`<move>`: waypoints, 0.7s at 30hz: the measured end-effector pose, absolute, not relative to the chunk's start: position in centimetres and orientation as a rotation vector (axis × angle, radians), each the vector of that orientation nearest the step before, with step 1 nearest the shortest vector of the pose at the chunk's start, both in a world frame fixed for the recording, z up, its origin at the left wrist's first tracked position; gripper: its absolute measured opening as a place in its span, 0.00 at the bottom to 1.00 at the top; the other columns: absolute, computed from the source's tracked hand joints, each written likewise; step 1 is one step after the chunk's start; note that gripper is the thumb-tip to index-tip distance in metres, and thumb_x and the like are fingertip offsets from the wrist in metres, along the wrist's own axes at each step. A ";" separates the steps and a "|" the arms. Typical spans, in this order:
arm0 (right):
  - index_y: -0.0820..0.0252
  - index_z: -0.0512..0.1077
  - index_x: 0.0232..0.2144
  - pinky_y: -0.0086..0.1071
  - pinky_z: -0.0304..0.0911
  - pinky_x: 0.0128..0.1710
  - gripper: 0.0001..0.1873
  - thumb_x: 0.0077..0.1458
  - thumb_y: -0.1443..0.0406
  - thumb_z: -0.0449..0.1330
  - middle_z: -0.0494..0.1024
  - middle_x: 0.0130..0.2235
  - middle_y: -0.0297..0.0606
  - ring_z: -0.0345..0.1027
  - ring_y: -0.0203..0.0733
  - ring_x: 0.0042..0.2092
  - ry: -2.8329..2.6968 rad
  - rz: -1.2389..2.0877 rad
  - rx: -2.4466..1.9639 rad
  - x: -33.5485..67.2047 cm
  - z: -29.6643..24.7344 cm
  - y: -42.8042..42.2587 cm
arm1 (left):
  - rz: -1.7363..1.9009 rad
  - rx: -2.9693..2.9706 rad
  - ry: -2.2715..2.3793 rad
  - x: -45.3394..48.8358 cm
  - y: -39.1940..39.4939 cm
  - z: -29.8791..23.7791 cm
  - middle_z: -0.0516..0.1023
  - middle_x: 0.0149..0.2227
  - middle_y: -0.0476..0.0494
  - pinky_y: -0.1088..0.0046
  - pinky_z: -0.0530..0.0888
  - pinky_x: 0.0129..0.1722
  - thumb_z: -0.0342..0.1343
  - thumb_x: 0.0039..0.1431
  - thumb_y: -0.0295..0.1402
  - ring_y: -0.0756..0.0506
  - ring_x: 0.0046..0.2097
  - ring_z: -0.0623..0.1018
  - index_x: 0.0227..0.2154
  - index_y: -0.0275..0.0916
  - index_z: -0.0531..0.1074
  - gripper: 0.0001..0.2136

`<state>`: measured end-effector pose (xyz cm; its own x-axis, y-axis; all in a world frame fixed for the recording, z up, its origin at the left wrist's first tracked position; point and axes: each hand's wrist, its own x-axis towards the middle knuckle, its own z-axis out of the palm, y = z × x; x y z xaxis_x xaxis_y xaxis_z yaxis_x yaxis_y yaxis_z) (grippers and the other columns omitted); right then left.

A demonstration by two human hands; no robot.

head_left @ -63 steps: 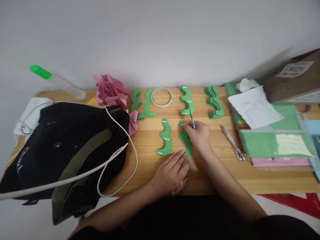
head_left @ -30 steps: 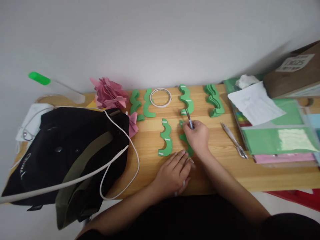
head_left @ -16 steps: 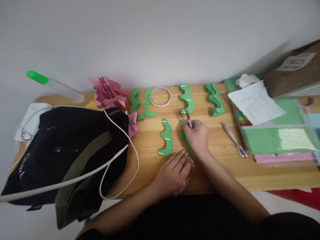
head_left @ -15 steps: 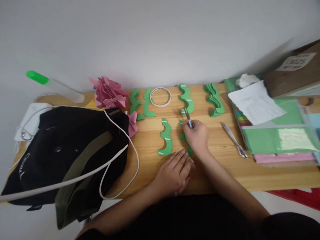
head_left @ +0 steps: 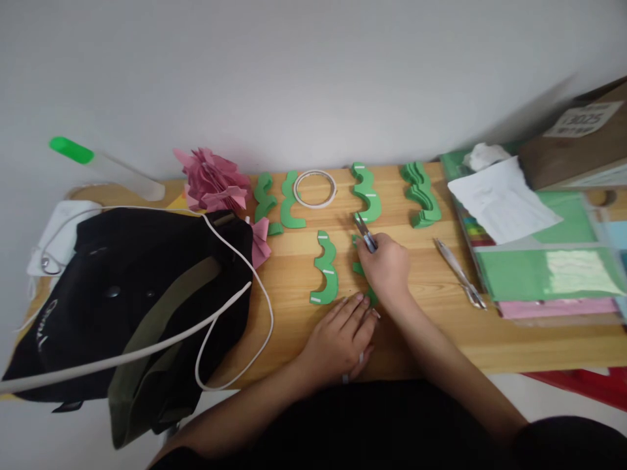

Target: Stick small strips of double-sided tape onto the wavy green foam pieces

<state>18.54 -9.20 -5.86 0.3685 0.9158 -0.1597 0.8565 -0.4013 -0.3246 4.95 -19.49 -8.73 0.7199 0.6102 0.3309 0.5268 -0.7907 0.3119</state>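
Note:
My right hand (head_left: 389, 267) is closed around a thin metal tool with a blue grip (head_left: 365, 234), its lower end down on a wavy green paper strip (head_left: 358, 266) that the hand mostly covers. My left hand (head_left: 343, 336) lies flat with fingers stretched out, fingertips pressing the strip's near end. A second wavy green strip (head_left: 326, 269) with small white tape bits lies just left of it. A roll of double-sided tape (head_left: 315, 189) sits further back.
More green strips (head_left: 366, 193) and a stack of them (head_left: 421, 196) lie along the back of the wooden table (head_left: 441, 326). A black bag (head_left: 127, 294) with white cord fills the left. Pink paper flower (head_left: 215, 179), metal tweezers (head_left: 458, 273), coloured paper sheets (head_left: 543, 274), cardboard box (head_left: 578, 143).
My right hand has shifted slightly and the tool's upper end now tilts further left. The left hand stays pressed on the strip.

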 end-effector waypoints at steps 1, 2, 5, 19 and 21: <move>0.63 0.76 0.32 0.33 0.53 0.28 0.16 0.58 0.57 0.55 0.81 0.31 0.50 0.74 0.52 0.32 -1.634 0.458 -2.452 18.6 -5.7 -9.1 | 0.628 2.728 0.909 4.9 -19.5 -8.8 0.73 0.56 0.29 0.59 0.68 0.59 0.48 0.61 0.35 0.36 0.60 0.70 0.53 0.26 0.68 0.21; 0.62 0.76 0.33 0.34 0.54 0.28 0.16 0.58 0.57 0.55 0.81 0.31 0.50 0.74 0.52 0.32 -1.667 0.447 -2.468 18.6 -5.6 -9.1 | 0.624 2.728 0.904 4.9 -19.5 -8.8 0.72 0.56 0.29 0.59 0.68 0.58 0.48 0.61 0.35 0.36 0.60 0.70 0.53 0.26 0.67 0.21; 0.62 0.75 0.35 0.34 0.55 0.29 0.15 0.59 0.57 0.53 0.80 0.30 0.50 0.74 0.52 0.32 -1.746 0.430 -2.514 18.6 -5.2 -9.0 | 0.604 2.730 0.899 4.9 -19.6 -8.9 0.72 0.57 0.28 0.59 0.68 0.58 0.48 0.61 0.35 0.36 0.61 0.69 0.54 0.26 0.67 0.22; 0.63 0.75 0.33 0.32 0.60 0.30 0.16 0.57 0.58 0.53 0.81 0.30 0.46 0.73 0.47 0.32 -1.579 0.486 -2.207 21.2 -6.4 -9.4 | 0.596 2.718 0.892 4.8 -19.4 -8.6 0.72 0.56 0.26 0.58 0.69 0.59 0.48 0.61 0.33 0.36 0.62 0.67 0.53 0.25 0.68 0.21; 0.63 0.76 0.35 0.31 0.61 0.31 0.16 0.57 0.60 0.51 0.81 0.30 0.42 0.72 0.44 0.31 -1.590 0.467 -2.087 22.5 -6.8 -10.0 | 0.607 2.723 0.888 4.8 -19.4 -8.5 0.72 0.56 0.26 0.58 0.69 0.59 0.48 0.61 0.33 0.36 0.62 0.67 0.52 0.25 0.68 0.20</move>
